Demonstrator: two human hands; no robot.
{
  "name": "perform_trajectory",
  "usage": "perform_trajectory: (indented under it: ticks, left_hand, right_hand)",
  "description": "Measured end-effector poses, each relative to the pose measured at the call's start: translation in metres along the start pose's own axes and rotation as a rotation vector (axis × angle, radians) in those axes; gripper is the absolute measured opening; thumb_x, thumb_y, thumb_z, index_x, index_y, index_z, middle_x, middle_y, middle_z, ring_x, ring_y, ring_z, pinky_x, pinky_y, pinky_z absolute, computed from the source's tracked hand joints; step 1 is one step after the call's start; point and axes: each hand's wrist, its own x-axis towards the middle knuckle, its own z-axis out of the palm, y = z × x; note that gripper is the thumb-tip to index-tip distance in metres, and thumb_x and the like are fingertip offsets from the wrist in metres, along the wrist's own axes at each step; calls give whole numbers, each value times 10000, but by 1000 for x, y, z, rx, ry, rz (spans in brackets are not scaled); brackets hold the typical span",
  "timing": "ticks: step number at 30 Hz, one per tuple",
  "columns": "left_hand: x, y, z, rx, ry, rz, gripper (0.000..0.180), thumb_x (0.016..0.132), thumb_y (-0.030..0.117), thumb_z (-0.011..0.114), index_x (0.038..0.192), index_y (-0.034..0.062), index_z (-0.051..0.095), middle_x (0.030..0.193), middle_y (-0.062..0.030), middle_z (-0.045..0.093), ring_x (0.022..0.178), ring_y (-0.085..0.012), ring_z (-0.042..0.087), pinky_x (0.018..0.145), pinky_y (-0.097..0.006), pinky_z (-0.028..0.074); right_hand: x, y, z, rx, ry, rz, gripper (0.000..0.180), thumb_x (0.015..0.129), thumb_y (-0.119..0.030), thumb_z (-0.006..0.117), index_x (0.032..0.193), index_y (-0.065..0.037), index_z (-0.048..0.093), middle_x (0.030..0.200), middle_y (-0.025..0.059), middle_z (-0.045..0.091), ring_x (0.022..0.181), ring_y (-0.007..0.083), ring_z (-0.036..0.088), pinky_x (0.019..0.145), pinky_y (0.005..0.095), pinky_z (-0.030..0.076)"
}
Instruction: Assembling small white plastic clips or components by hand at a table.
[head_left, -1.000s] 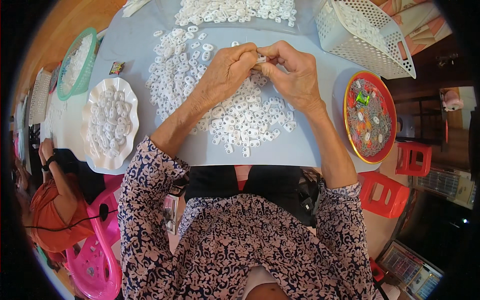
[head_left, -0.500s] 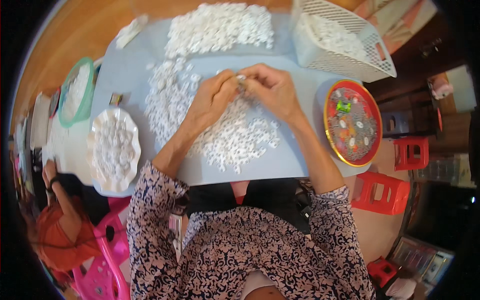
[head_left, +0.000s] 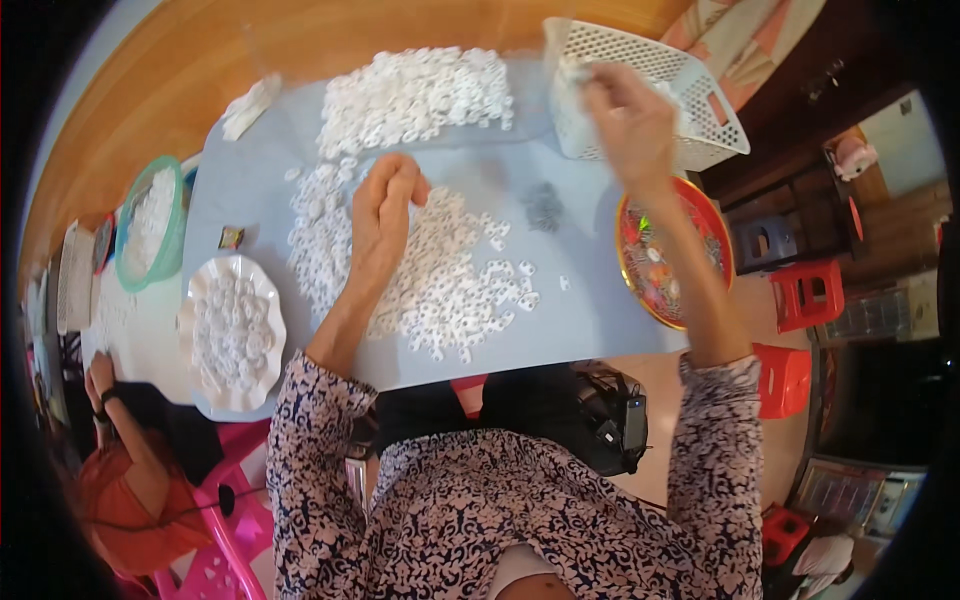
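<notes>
Fingers (head_left: 600,85) over basket (head_left: 700,95) — tray (head_left: 715,225) beside

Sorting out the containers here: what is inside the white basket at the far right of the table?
The white basket holds some white pieces, seen only blurred through its perforated wall. The right hand, raised in front, covers part of the inside, so how full it is stays unclear.

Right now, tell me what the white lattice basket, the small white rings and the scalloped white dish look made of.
White lattice basket: moulded plastic by its even grid of holes. Small white rings: probably plastic, matte and uniform; too small to be sure. Scalloped white dish: likely thin plastic or foam, its fluted rim faintly glossy.
</notes>
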Motion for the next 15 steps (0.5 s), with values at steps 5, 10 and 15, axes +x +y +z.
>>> perform_trajectory:
  ticks: [5, 10, 15]
  left_hand:
    - [8, 3, -1, -96, 134, 25, 241, 944, 221, 432, 946, 4, 539, 684, -31, 530, 661, -96, 455, 627, -247, 379]
    - [6, -1, -8, -97, 173, -34, 258, 944, 228, 427, 965, -1, 543, 687, -35, 537, 670, -102, 467, 643, -253, 397]
    - [4, -1, -1, -66, 133, -46, 270, 944, 236, 428, 974, -7, 543, 688, -39, 544, 674, -106, 481, 650, -259, 413]
  right_hand:
    - [16, 31, -17, -443, -66, -256, 121, 808, -109, 621, 857, -1, 641, 772, 150, 633, 675, 282, 637, 622, 338, 500]
    - [-30, -7, 54, -98, -416, -155, 87, 797, -49, 620, 873, -16, 647, 816, 121, 659, 711, 234, 634, 659, 321, 493]
    - [-41, 16, 80, -94, -820, -55, 141, 752, -22, 619, 888, 9, 630, 807, 137, 646, 727, 282, 621, 680, 352, 492]
